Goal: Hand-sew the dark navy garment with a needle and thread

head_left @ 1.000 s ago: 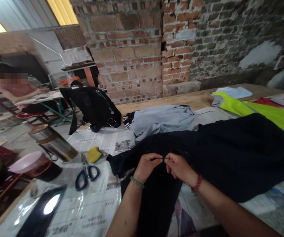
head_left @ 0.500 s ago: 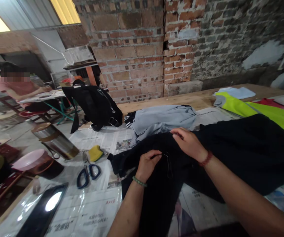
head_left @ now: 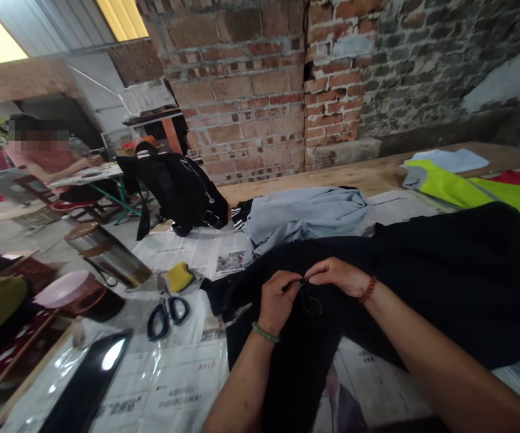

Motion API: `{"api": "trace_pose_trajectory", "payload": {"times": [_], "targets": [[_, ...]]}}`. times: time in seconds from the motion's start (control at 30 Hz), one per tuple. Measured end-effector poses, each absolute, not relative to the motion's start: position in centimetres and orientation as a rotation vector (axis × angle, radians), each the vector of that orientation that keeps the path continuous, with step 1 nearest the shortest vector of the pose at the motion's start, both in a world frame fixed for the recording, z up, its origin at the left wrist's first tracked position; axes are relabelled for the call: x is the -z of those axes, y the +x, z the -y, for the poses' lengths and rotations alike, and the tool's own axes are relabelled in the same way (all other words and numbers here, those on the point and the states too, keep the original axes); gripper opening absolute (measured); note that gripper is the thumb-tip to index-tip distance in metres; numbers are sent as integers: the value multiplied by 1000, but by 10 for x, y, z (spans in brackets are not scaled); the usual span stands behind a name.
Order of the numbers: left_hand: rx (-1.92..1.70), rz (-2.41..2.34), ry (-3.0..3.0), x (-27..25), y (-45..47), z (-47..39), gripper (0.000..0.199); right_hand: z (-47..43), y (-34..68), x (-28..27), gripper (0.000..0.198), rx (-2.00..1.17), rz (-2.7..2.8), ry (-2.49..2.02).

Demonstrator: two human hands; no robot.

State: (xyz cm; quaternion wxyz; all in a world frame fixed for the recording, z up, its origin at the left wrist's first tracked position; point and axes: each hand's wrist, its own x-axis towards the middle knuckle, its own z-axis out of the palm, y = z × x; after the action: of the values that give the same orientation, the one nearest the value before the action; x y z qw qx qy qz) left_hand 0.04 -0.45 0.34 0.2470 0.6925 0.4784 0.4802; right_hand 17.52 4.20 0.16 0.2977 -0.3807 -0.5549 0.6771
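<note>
A dark garment (head_left: 300, 355), navy or black, lies spread over the table below both hands. Above it, my left hand (head_left: 280, 300) is closed in a pinch on a thin thread (head_left: 318, 304), which hangs in a loop against the dark cloth. My right hand (head_left: 339, 278) pinches too, its thumb and forefinger meeting the left fingertips. What the right fingers hold is too small to make out, and any needle between the fingertips cannot be told. To the left lie blue-handled scissors (head_left: 168, 316) and a yellow sponge-like piece (head_left: 180, 277).
Newspaper under clear plastic (head_left: 170, 385) covers the table. A dark phone-like slab (head_left: 86, 379), a steel flask (head_left: 109, 255) and a pink-lidded pot (head_left: 79, 294) stand left. Behind are a black backpack (head_left: 183, 189), grey clothing (head_left: 305, 213) and a neon-yellow garment (head_left: 445, 186). A person (head_left: 47, 156) sits far left.
My right hand has come down and left from the cloth, its fingers closing to a pinch at my left fingertips. The view has shifted slightly.
</note>
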Motion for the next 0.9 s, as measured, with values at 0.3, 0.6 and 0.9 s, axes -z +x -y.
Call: {"api": "trace_pose_trajectory", "payload": {"times": [0.3,0.6,0.9], "targets": [[-1221,-1368,1902,-1,6,3,18,-43,173,5,20,-1901,1215,-987],[-1226,-1391,1810,-4,10,6,17,-41,171,4,20,-1769,1339,-1026],[-1074,-1321,1177,-4,7,1,15,-34,155,0,18,-1673,1023,-989]]}}
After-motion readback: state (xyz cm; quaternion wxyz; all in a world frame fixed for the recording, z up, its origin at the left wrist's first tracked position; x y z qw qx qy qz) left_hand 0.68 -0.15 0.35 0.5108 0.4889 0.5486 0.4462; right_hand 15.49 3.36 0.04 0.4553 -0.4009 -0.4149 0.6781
